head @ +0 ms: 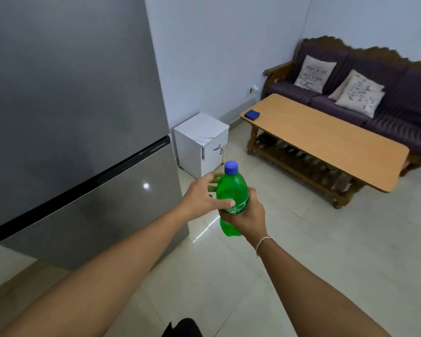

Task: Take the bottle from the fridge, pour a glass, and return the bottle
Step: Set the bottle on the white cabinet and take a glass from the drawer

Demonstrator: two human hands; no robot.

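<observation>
The bottle [232, 190] is green translucent plastic with a blue screw cap on top and a label band round its middle; it stands nearly upright in the air in front of the person, above the pale tiled floor [301, 251]. The right hand [246, 218] grips it round the lower body, fingers wrapped behind and the base showing below the palm. The left hand [203, 198] lies against the bottle's left side with its thumb across the label and fingers spread behind the shoulder; it seems to be cupping rather than clamping, though the far fingers are partly hidden. A thin band circles the right wrist. To the left stands the grey fridge [71, 117], its doors closed. Beside it sits a small white cabinet [199, 142]. Further right are a wooden coffee table [326, 142] with a blue cloth [252, 114] on one corner, and a dark sofa [399, 113] with pale cushions.
</observation>
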